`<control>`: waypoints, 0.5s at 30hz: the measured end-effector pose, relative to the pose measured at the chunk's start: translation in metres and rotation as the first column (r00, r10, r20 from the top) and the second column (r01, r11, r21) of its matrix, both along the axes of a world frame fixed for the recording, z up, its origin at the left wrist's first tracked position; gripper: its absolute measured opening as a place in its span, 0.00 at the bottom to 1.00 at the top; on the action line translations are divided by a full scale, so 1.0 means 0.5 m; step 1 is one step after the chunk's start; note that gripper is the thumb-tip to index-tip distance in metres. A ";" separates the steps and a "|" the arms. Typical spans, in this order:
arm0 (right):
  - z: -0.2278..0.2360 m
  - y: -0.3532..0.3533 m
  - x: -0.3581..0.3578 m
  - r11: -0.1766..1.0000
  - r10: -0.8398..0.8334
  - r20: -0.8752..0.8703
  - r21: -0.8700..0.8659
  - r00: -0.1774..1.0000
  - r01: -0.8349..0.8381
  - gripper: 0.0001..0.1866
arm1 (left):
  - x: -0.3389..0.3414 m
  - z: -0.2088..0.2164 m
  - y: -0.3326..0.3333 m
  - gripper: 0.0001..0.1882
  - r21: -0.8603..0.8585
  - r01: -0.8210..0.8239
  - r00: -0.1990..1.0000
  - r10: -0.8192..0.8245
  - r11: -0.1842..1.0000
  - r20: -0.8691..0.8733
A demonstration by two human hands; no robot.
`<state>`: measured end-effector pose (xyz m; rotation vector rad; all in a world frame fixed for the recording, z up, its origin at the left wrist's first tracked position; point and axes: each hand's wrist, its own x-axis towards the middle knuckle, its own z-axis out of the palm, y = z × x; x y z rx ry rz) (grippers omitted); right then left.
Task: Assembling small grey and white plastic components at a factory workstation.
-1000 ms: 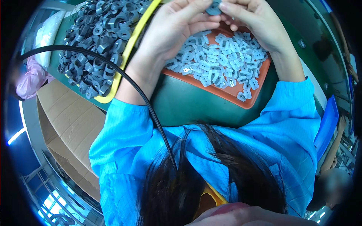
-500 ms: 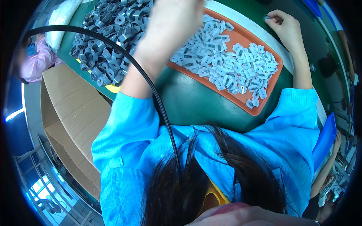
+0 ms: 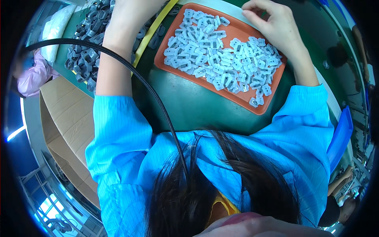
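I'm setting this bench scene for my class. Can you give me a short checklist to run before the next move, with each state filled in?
1. White parts inside the orange tray: ok.
2. Gray parts all left of the yellow rim: not ok; some show to its right.
3. Right hand empty: cannot tell; fingers curled, no part visible.
4. Left hand empty: cannot tell; fingers beyond the top edge.
5. Cable out of the view of the left forearm: not ok; crosses in front.
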<state>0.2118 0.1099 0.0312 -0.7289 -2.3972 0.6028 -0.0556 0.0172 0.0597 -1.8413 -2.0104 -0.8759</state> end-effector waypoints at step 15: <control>-0.036 -0.028 -0.029 0.949 0.177 0.084 0.249 0.981 -0.193 0.06 | 0.061 -0.063 0.076 0.11 -0.018 0.280 0.941 -0.271 0.960 0.201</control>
